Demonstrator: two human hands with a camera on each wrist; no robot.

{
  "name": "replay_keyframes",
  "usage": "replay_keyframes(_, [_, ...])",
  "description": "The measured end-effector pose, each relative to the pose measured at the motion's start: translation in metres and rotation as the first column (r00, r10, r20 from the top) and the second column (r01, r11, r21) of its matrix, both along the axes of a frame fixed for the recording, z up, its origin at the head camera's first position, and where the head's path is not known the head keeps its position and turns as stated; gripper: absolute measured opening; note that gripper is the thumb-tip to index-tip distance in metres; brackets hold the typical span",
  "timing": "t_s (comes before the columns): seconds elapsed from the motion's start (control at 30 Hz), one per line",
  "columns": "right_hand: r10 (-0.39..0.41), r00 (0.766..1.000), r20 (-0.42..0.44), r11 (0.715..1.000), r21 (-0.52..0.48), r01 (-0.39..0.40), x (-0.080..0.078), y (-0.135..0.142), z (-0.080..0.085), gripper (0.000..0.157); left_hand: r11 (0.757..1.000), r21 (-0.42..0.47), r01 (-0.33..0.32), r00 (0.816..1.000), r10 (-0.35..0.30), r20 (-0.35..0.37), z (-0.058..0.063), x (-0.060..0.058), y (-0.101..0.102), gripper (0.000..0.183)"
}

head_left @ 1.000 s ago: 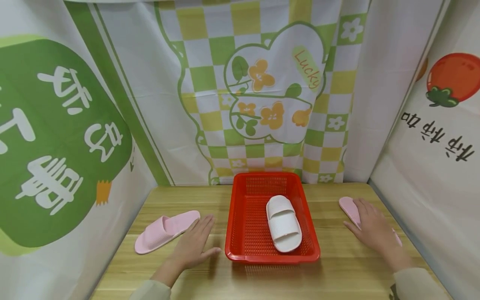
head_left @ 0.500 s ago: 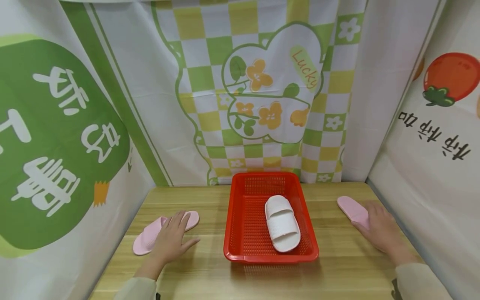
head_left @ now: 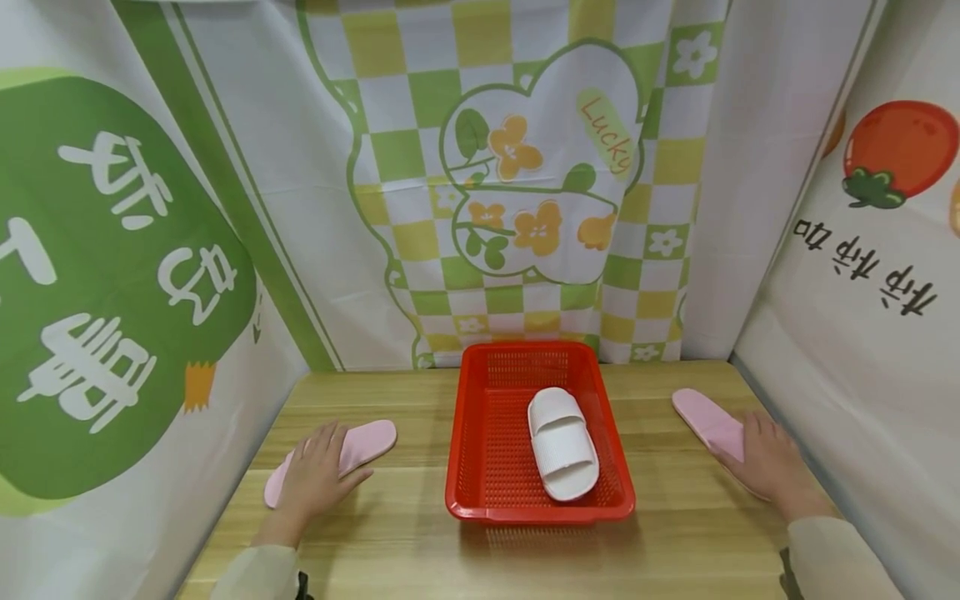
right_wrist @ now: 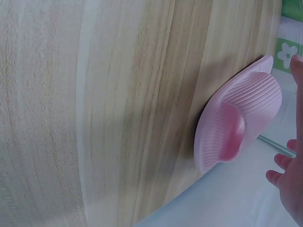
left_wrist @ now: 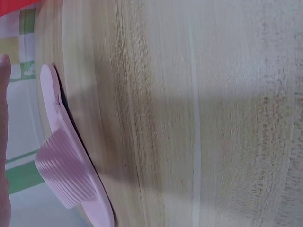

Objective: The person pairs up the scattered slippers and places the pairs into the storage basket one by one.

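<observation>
1. A left hand (head_left: 313,477) is noted at the lower left of the head view, laid over a pink slipper (head_left: 367,443); the fingers are extended, the thumb is set wide, and nothing is held.
2. In the left wrist view, the whole of that slipper is shown sole-down at the left of the frame, its ribbed strap (left_wrist: 65,168) uppermost; a gap is seen between it and the hand at the frame's edge.
3. A right hand (head_left: 771,462) is noted at the lower right of the head view, above the near part of a second pink slipper (head_left: 708,423). Its fingers are shown loosely bent and spread in the right wrist view; nothing is gripped, and a gap to the slipper is seen.
4. Both pink slippers are found on a wood-grained surface (head_left: 397,542), well apart, on either side of a red basket (head_left: 540,514).
5. White footwear (head_left: 564,450) is contained in the basket, towards its right wall, with two ribbed bands exposed; whether one slipper or two nested ones are present cannot be told.
6. A checked curtain (head_left: 420,154), marked "Lucky", is hung behind the basket, and a tomato print (head_left: 900,154) is displayed at the upper right.
</observation>
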State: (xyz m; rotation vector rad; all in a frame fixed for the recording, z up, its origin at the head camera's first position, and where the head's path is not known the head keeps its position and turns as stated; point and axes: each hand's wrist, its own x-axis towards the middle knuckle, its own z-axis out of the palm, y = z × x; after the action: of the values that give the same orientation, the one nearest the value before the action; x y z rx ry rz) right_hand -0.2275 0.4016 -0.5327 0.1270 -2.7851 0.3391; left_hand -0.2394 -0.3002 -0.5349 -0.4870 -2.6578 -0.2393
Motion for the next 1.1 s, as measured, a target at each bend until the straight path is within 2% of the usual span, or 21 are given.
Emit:
replay_keyframes(0.17, [-0.008,0.999,0.051,1.0,-0.006,0.008,-0.001,0.006,-0.005,0.083,0.998,0.016,-0.065,0.995,0.063,0.083,0.0,-0.002,-0.007,0.083])
replay_keyframes(0.4, [-0.018,0.994,0.105,1.0,-0.011,0.019,-0.003,0.01,-0.008,0.087,0.989,0.017,-0.148,0.969,0.141,0.204,-0.003,-0.004,-0.017,0.089])
replay_keyframes(0.47, [-0.022,0.993,0.116,1.0,-0.013,0.023,-0.003,0.01,-0.008,0.088,0.987,0.023,-0.159,0.965,0.151,0.215,-0.003,-0.004,-0.019,0.088])
replay_keyframes(0.7, [-0.023,0.991,0.135,1.0,-0.018,0.025,-0.005,0.01,-0.011,0.088,0.984,0.051,-0.17,0.971,0.159,0.176,-0.006,-0.008,-0.03,0.082])
replay_keyframes(0.9, [-0.02,0.974,0.224,0.998,-0.049,0.032,-0.004,0.007,-0.013,0.092,0.977,0.071,-0.2,0.946,0.174,0.272,-0.009,-0.007,-0.035,0.085])
replay_keyframes(1.1, [-0.019,0.97,0.242,0.998,-0.047,0.031,-0.003,0.006,-0.015,0.093,0.972,0.071,-0.223,0.921,0.186,0.342,-0.011,-0.003,-0.037,0.088])
